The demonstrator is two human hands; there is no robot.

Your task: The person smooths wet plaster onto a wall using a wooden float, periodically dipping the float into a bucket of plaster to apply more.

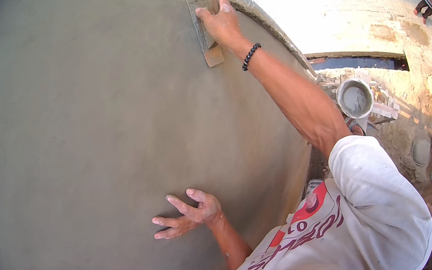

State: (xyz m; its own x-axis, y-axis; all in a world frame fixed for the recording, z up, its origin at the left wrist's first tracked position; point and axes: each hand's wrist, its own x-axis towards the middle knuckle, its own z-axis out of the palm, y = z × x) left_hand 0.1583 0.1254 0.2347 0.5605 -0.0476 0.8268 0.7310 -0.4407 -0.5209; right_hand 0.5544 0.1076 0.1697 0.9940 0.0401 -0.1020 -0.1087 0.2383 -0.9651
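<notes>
- Plastering float [213,57] gripped by the curled right hand [220,25] — held against the grey plastered wall [86,126], near its edge!
- Left hand [192,217] spread wide, nothing gripped; whether the wall is touched cannot be told.

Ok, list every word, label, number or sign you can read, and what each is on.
White shirt: dark purple letters and small digits by a red patch, seen upside down and creased; I'm not copying the wording.
Plastered surface: none.
Float in the right hand: none visible.
Bucket: none I can make out.
Items on the ground: too small to tell.
</notes>
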